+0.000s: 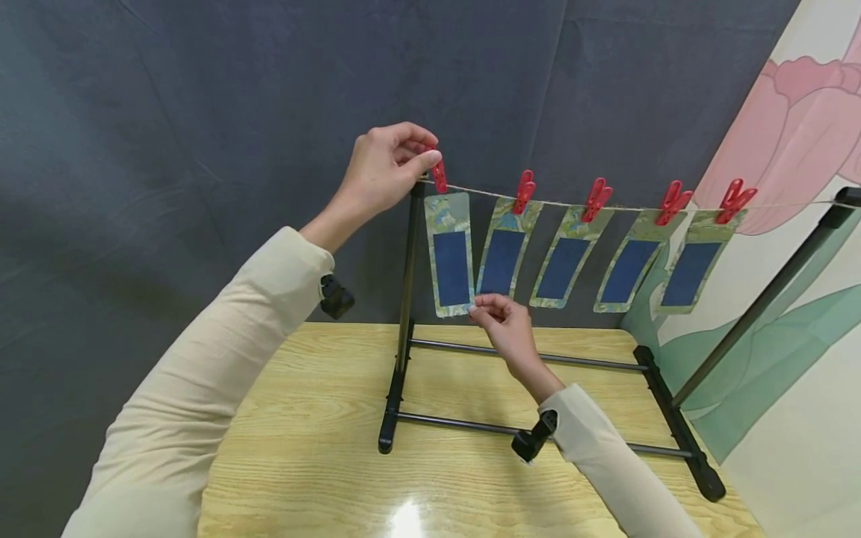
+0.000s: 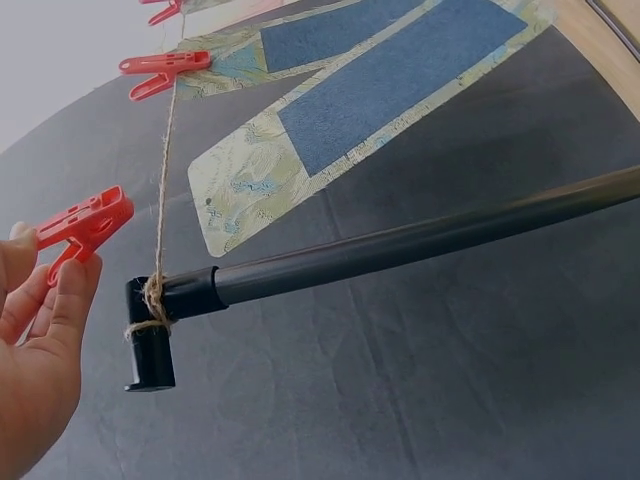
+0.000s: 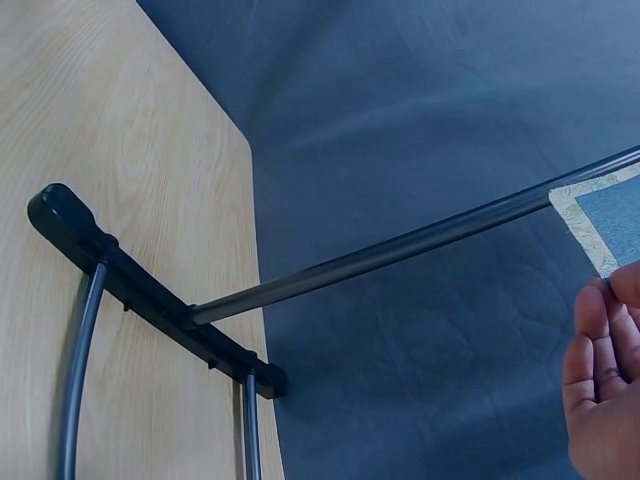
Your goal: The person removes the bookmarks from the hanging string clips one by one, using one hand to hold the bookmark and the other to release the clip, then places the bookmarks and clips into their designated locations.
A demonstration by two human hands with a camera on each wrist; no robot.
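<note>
Your left hand grasps a red clothespin between thumb and fingers, above the left end of the twine line. In the left wrist view the clothespin appears clear of both twine and card; whether its tips are parted cannot be told. Your right hand pinches the lower right corner of the bookmark-shaped card, patterned at the border with a navy panel.

Governing relation: the card's top edge lies just below the twine and directly under the clothespin, down and to the right of your left hand. Your left hand is the nearer to that edge; your right hand is at the opposite end.

Orientation: the card's long axis runs near vertical, top leaning slightly left, its plain patterned end up toward the line. The clothespin stands steeply, tip down toward twine and card, handles in your fingers. No clothespin is seen fastened to this card; in my judgement your right hand alone supports it.

Location: the card is beside the black stand's left post, left of four other cards, each clipped to the twine.
</note>
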